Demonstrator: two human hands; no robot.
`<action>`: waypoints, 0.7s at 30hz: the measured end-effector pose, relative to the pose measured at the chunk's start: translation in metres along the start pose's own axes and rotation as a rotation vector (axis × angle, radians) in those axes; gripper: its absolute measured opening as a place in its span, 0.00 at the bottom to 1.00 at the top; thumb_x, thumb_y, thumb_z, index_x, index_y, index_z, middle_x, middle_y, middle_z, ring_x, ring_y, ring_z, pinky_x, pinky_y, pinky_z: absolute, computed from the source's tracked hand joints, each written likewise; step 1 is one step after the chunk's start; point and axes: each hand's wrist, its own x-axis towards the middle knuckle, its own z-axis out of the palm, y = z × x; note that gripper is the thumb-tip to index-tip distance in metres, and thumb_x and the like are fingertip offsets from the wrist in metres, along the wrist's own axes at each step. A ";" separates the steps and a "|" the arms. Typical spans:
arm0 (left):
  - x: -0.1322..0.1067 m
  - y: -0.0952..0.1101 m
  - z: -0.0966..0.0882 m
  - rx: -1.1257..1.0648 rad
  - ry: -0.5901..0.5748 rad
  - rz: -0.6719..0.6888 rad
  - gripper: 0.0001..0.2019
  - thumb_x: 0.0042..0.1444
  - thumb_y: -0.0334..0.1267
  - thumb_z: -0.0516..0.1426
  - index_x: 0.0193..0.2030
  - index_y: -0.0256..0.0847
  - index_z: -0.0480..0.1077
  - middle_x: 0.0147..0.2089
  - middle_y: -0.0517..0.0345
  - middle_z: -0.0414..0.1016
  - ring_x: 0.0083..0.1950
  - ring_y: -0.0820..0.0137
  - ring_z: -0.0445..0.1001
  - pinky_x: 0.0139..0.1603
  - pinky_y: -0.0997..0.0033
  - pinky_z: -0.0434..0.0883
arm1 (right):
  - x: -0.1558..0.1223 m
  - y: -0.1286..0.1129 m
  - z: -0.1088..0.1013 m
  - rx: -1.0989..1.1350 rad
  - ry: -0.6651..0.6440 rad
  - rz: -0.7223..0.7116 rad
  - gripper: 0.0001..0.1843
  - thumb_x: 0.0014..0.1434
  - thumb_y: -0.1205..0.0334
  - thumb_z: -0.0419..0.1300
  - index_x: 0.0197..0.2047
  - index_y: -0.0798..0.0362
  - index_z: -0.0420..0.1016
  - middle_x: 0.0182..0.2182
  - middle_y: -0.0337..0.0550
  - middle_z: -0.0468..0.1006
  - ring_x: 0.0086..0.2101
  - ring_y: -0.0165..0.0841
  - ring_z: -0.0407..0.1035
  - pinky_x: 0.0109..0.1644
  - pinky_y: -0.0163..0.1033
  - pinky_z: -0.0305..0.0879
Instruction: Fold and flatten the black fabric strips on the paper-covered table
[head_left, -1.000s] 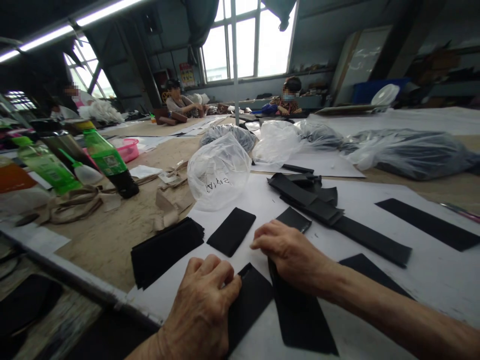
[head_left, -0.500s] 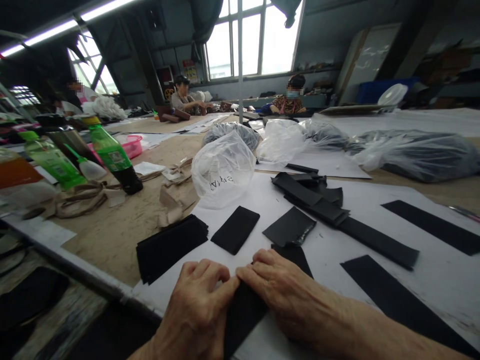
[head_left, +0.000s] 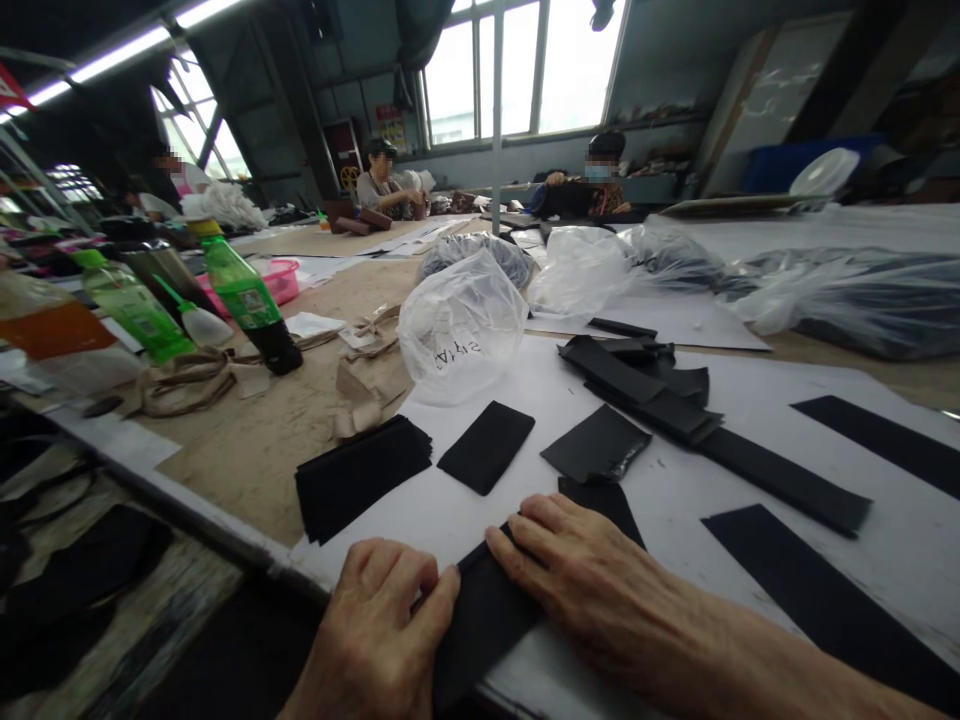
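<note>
My left hand is curled at the table's near edge, thumb and fingers closed on the left side of a black fabric piece. My right hand lies flat on the same piece with its fingers stretched out, pressing it onto the white paper. Just beyond my hands lie a stack of black rectangles, a single black rectangle and a shiny black piece.
Long black strips and clear plastic bags lie further back. Green bottles, a glue bottle and tan scraps stand at the left. Other people sit at the far end, by the window.
My right hand moved left from the long black strip onto the piece under my left hand. A shiny black piece it had covered now shows. The view shifted slightly.
</note>
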 end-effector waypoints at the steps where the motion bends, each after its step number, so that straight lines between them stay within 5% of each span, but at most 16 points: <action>1: 0.000 0.000 0.000 0.006 -0.011 0.011 0.14 0.49 0.21 0.48 0.40 0.31 0.71 0.30 0.49 0.68 0.33 0.67 0.62 0.33 0.63 0.64 | -0.001 -0.002 0.002 -0.041 0.024 -0.017 0.21 0.53 0.75 0.50 0.51 0.59 0.64 0.43 0.48 0.69 0.42 0.38 0.60 0.50 0.43 0.57; 6: 0.002 -0.004 -0.001 -0.016 -0.048 0.072 0.14 0.52 0.23 0.46 0.40 0.30 0.70 0.30 0.50 0.70 0.34 0.67 0.64 0.38 0.61 0.62 | 0.002 -0.010 0.010 -0.243 0.115 -0.070 0.20 0.50 0.75 0.52 0.48 0.66 0.67 0.42 0.54 0.69 0.43 0.43 0.60 0.56 0.49 0.50; 11: 0.006 -0.009 -0.003 -0.063 -0.093 0.036 0.14 0.53 0.26 0.45 0.40 0.34 0.70 0.30 0.54 0.70 0.33 0.69 0.66 0.41 0.62 0.60 | 0.012 0.007 0.000 0.217 0.075 0.121 0.11 0.51 0.74 0.53 0.35 0.53 0.72 0.32 0.42 0.71 0.32 0.32 0.63 0.39 0.38 0.62; 16: 0.008 -0.008 -0.007 -0.033 -0.111 0.020 0.14 0.54 0.27 0.45 0.40 0.37 0.69 0.29 0.59 0.71 0.31 0.72 0.67 0.47 0.61 0.56 | 0.018 0.018 -0.011 0.388 0.345 0.324 0.16 0.53 0.79 0.49 0.30 0.53 0.74 0.31 0.41 0.72 0.32 0.30 0.63 0.36 0.34 0.61; 18: 0.009 -0.008 -0.007 -0.028 -0.116 0.027 0.13 0.55 0.27 0.45 0.39 0.38 0.69 0.29 0.60 0.71 0.31 0.72 0.67 0.47 0.61 0.56 | 0.020 0.011 -0.009 0.319 0.344 0.200 0.16 0.51 0.80 0.48 0.32 0.54 0.73 0.34 0.43 0.72 0.35 0.33 0.61 0.39 0.36 0.61; 21: 0.008 -0.010 -0.007 -0.034 -0.121 0.045 0.13 0.54 0.26 0.45 0.39 0.36 0.70 0.28 0.59 0.71 0.31 0.72 0.67 0.48 0.60 0.56 | 0.023 -0.003 -0.002 0.258 0.123 -0.054 0.13 0.49 0.80 0.51 0.34 0.57 0.70 0.33 0.44 0.70 0.33 0.33 0.59 0.40 0.38 0.60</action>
